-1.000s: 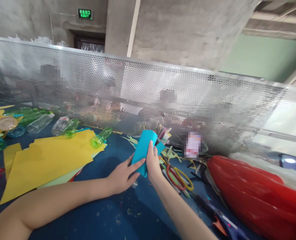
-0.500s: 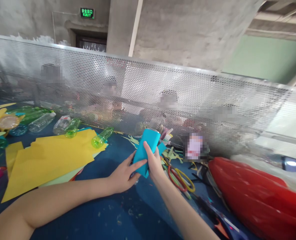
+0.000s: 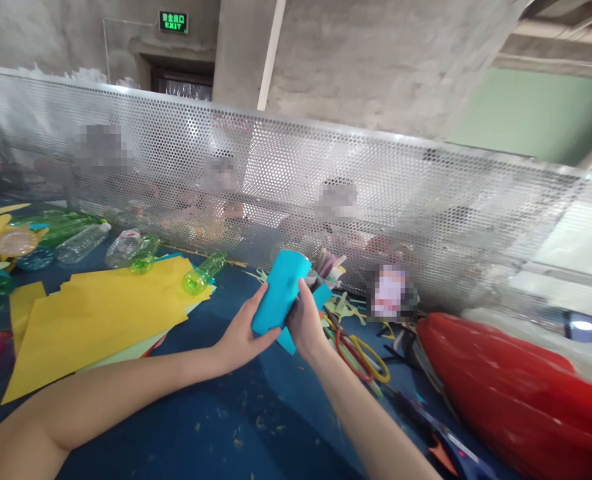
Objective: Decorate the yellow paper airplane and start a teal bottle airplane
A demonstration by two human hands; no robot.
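A bottle wrapped in turquoise paper [image 3: 280,291] is held above the blue table [image 3: 246,427] between both hands. My left hand [image 3: 241,337] cups its lower left side, fingers curled around the paper. My right hand [image 3: 306,323] grips it from the right, thumb pressed on the paper's edge. A loose flap of the same paper sticks out below my right hand.
Yellow paper sheets [image 3: 96,313] lie left, with clear and green plastic bottles [image 3: 141,257] behind them. Scissors with coloured handles [image 3: 361,350] and paper scraps lie right of my hands. A red glossy object [image 3: 516,393] fills the right. A perforated metal screen [image 3: 326,193] backs the table, with people behind it.
The wrapped bottle has tilted and shifted slightly left. My left hand has moved from flat on the paper to cupping it from below; my right hand keeps its grip.
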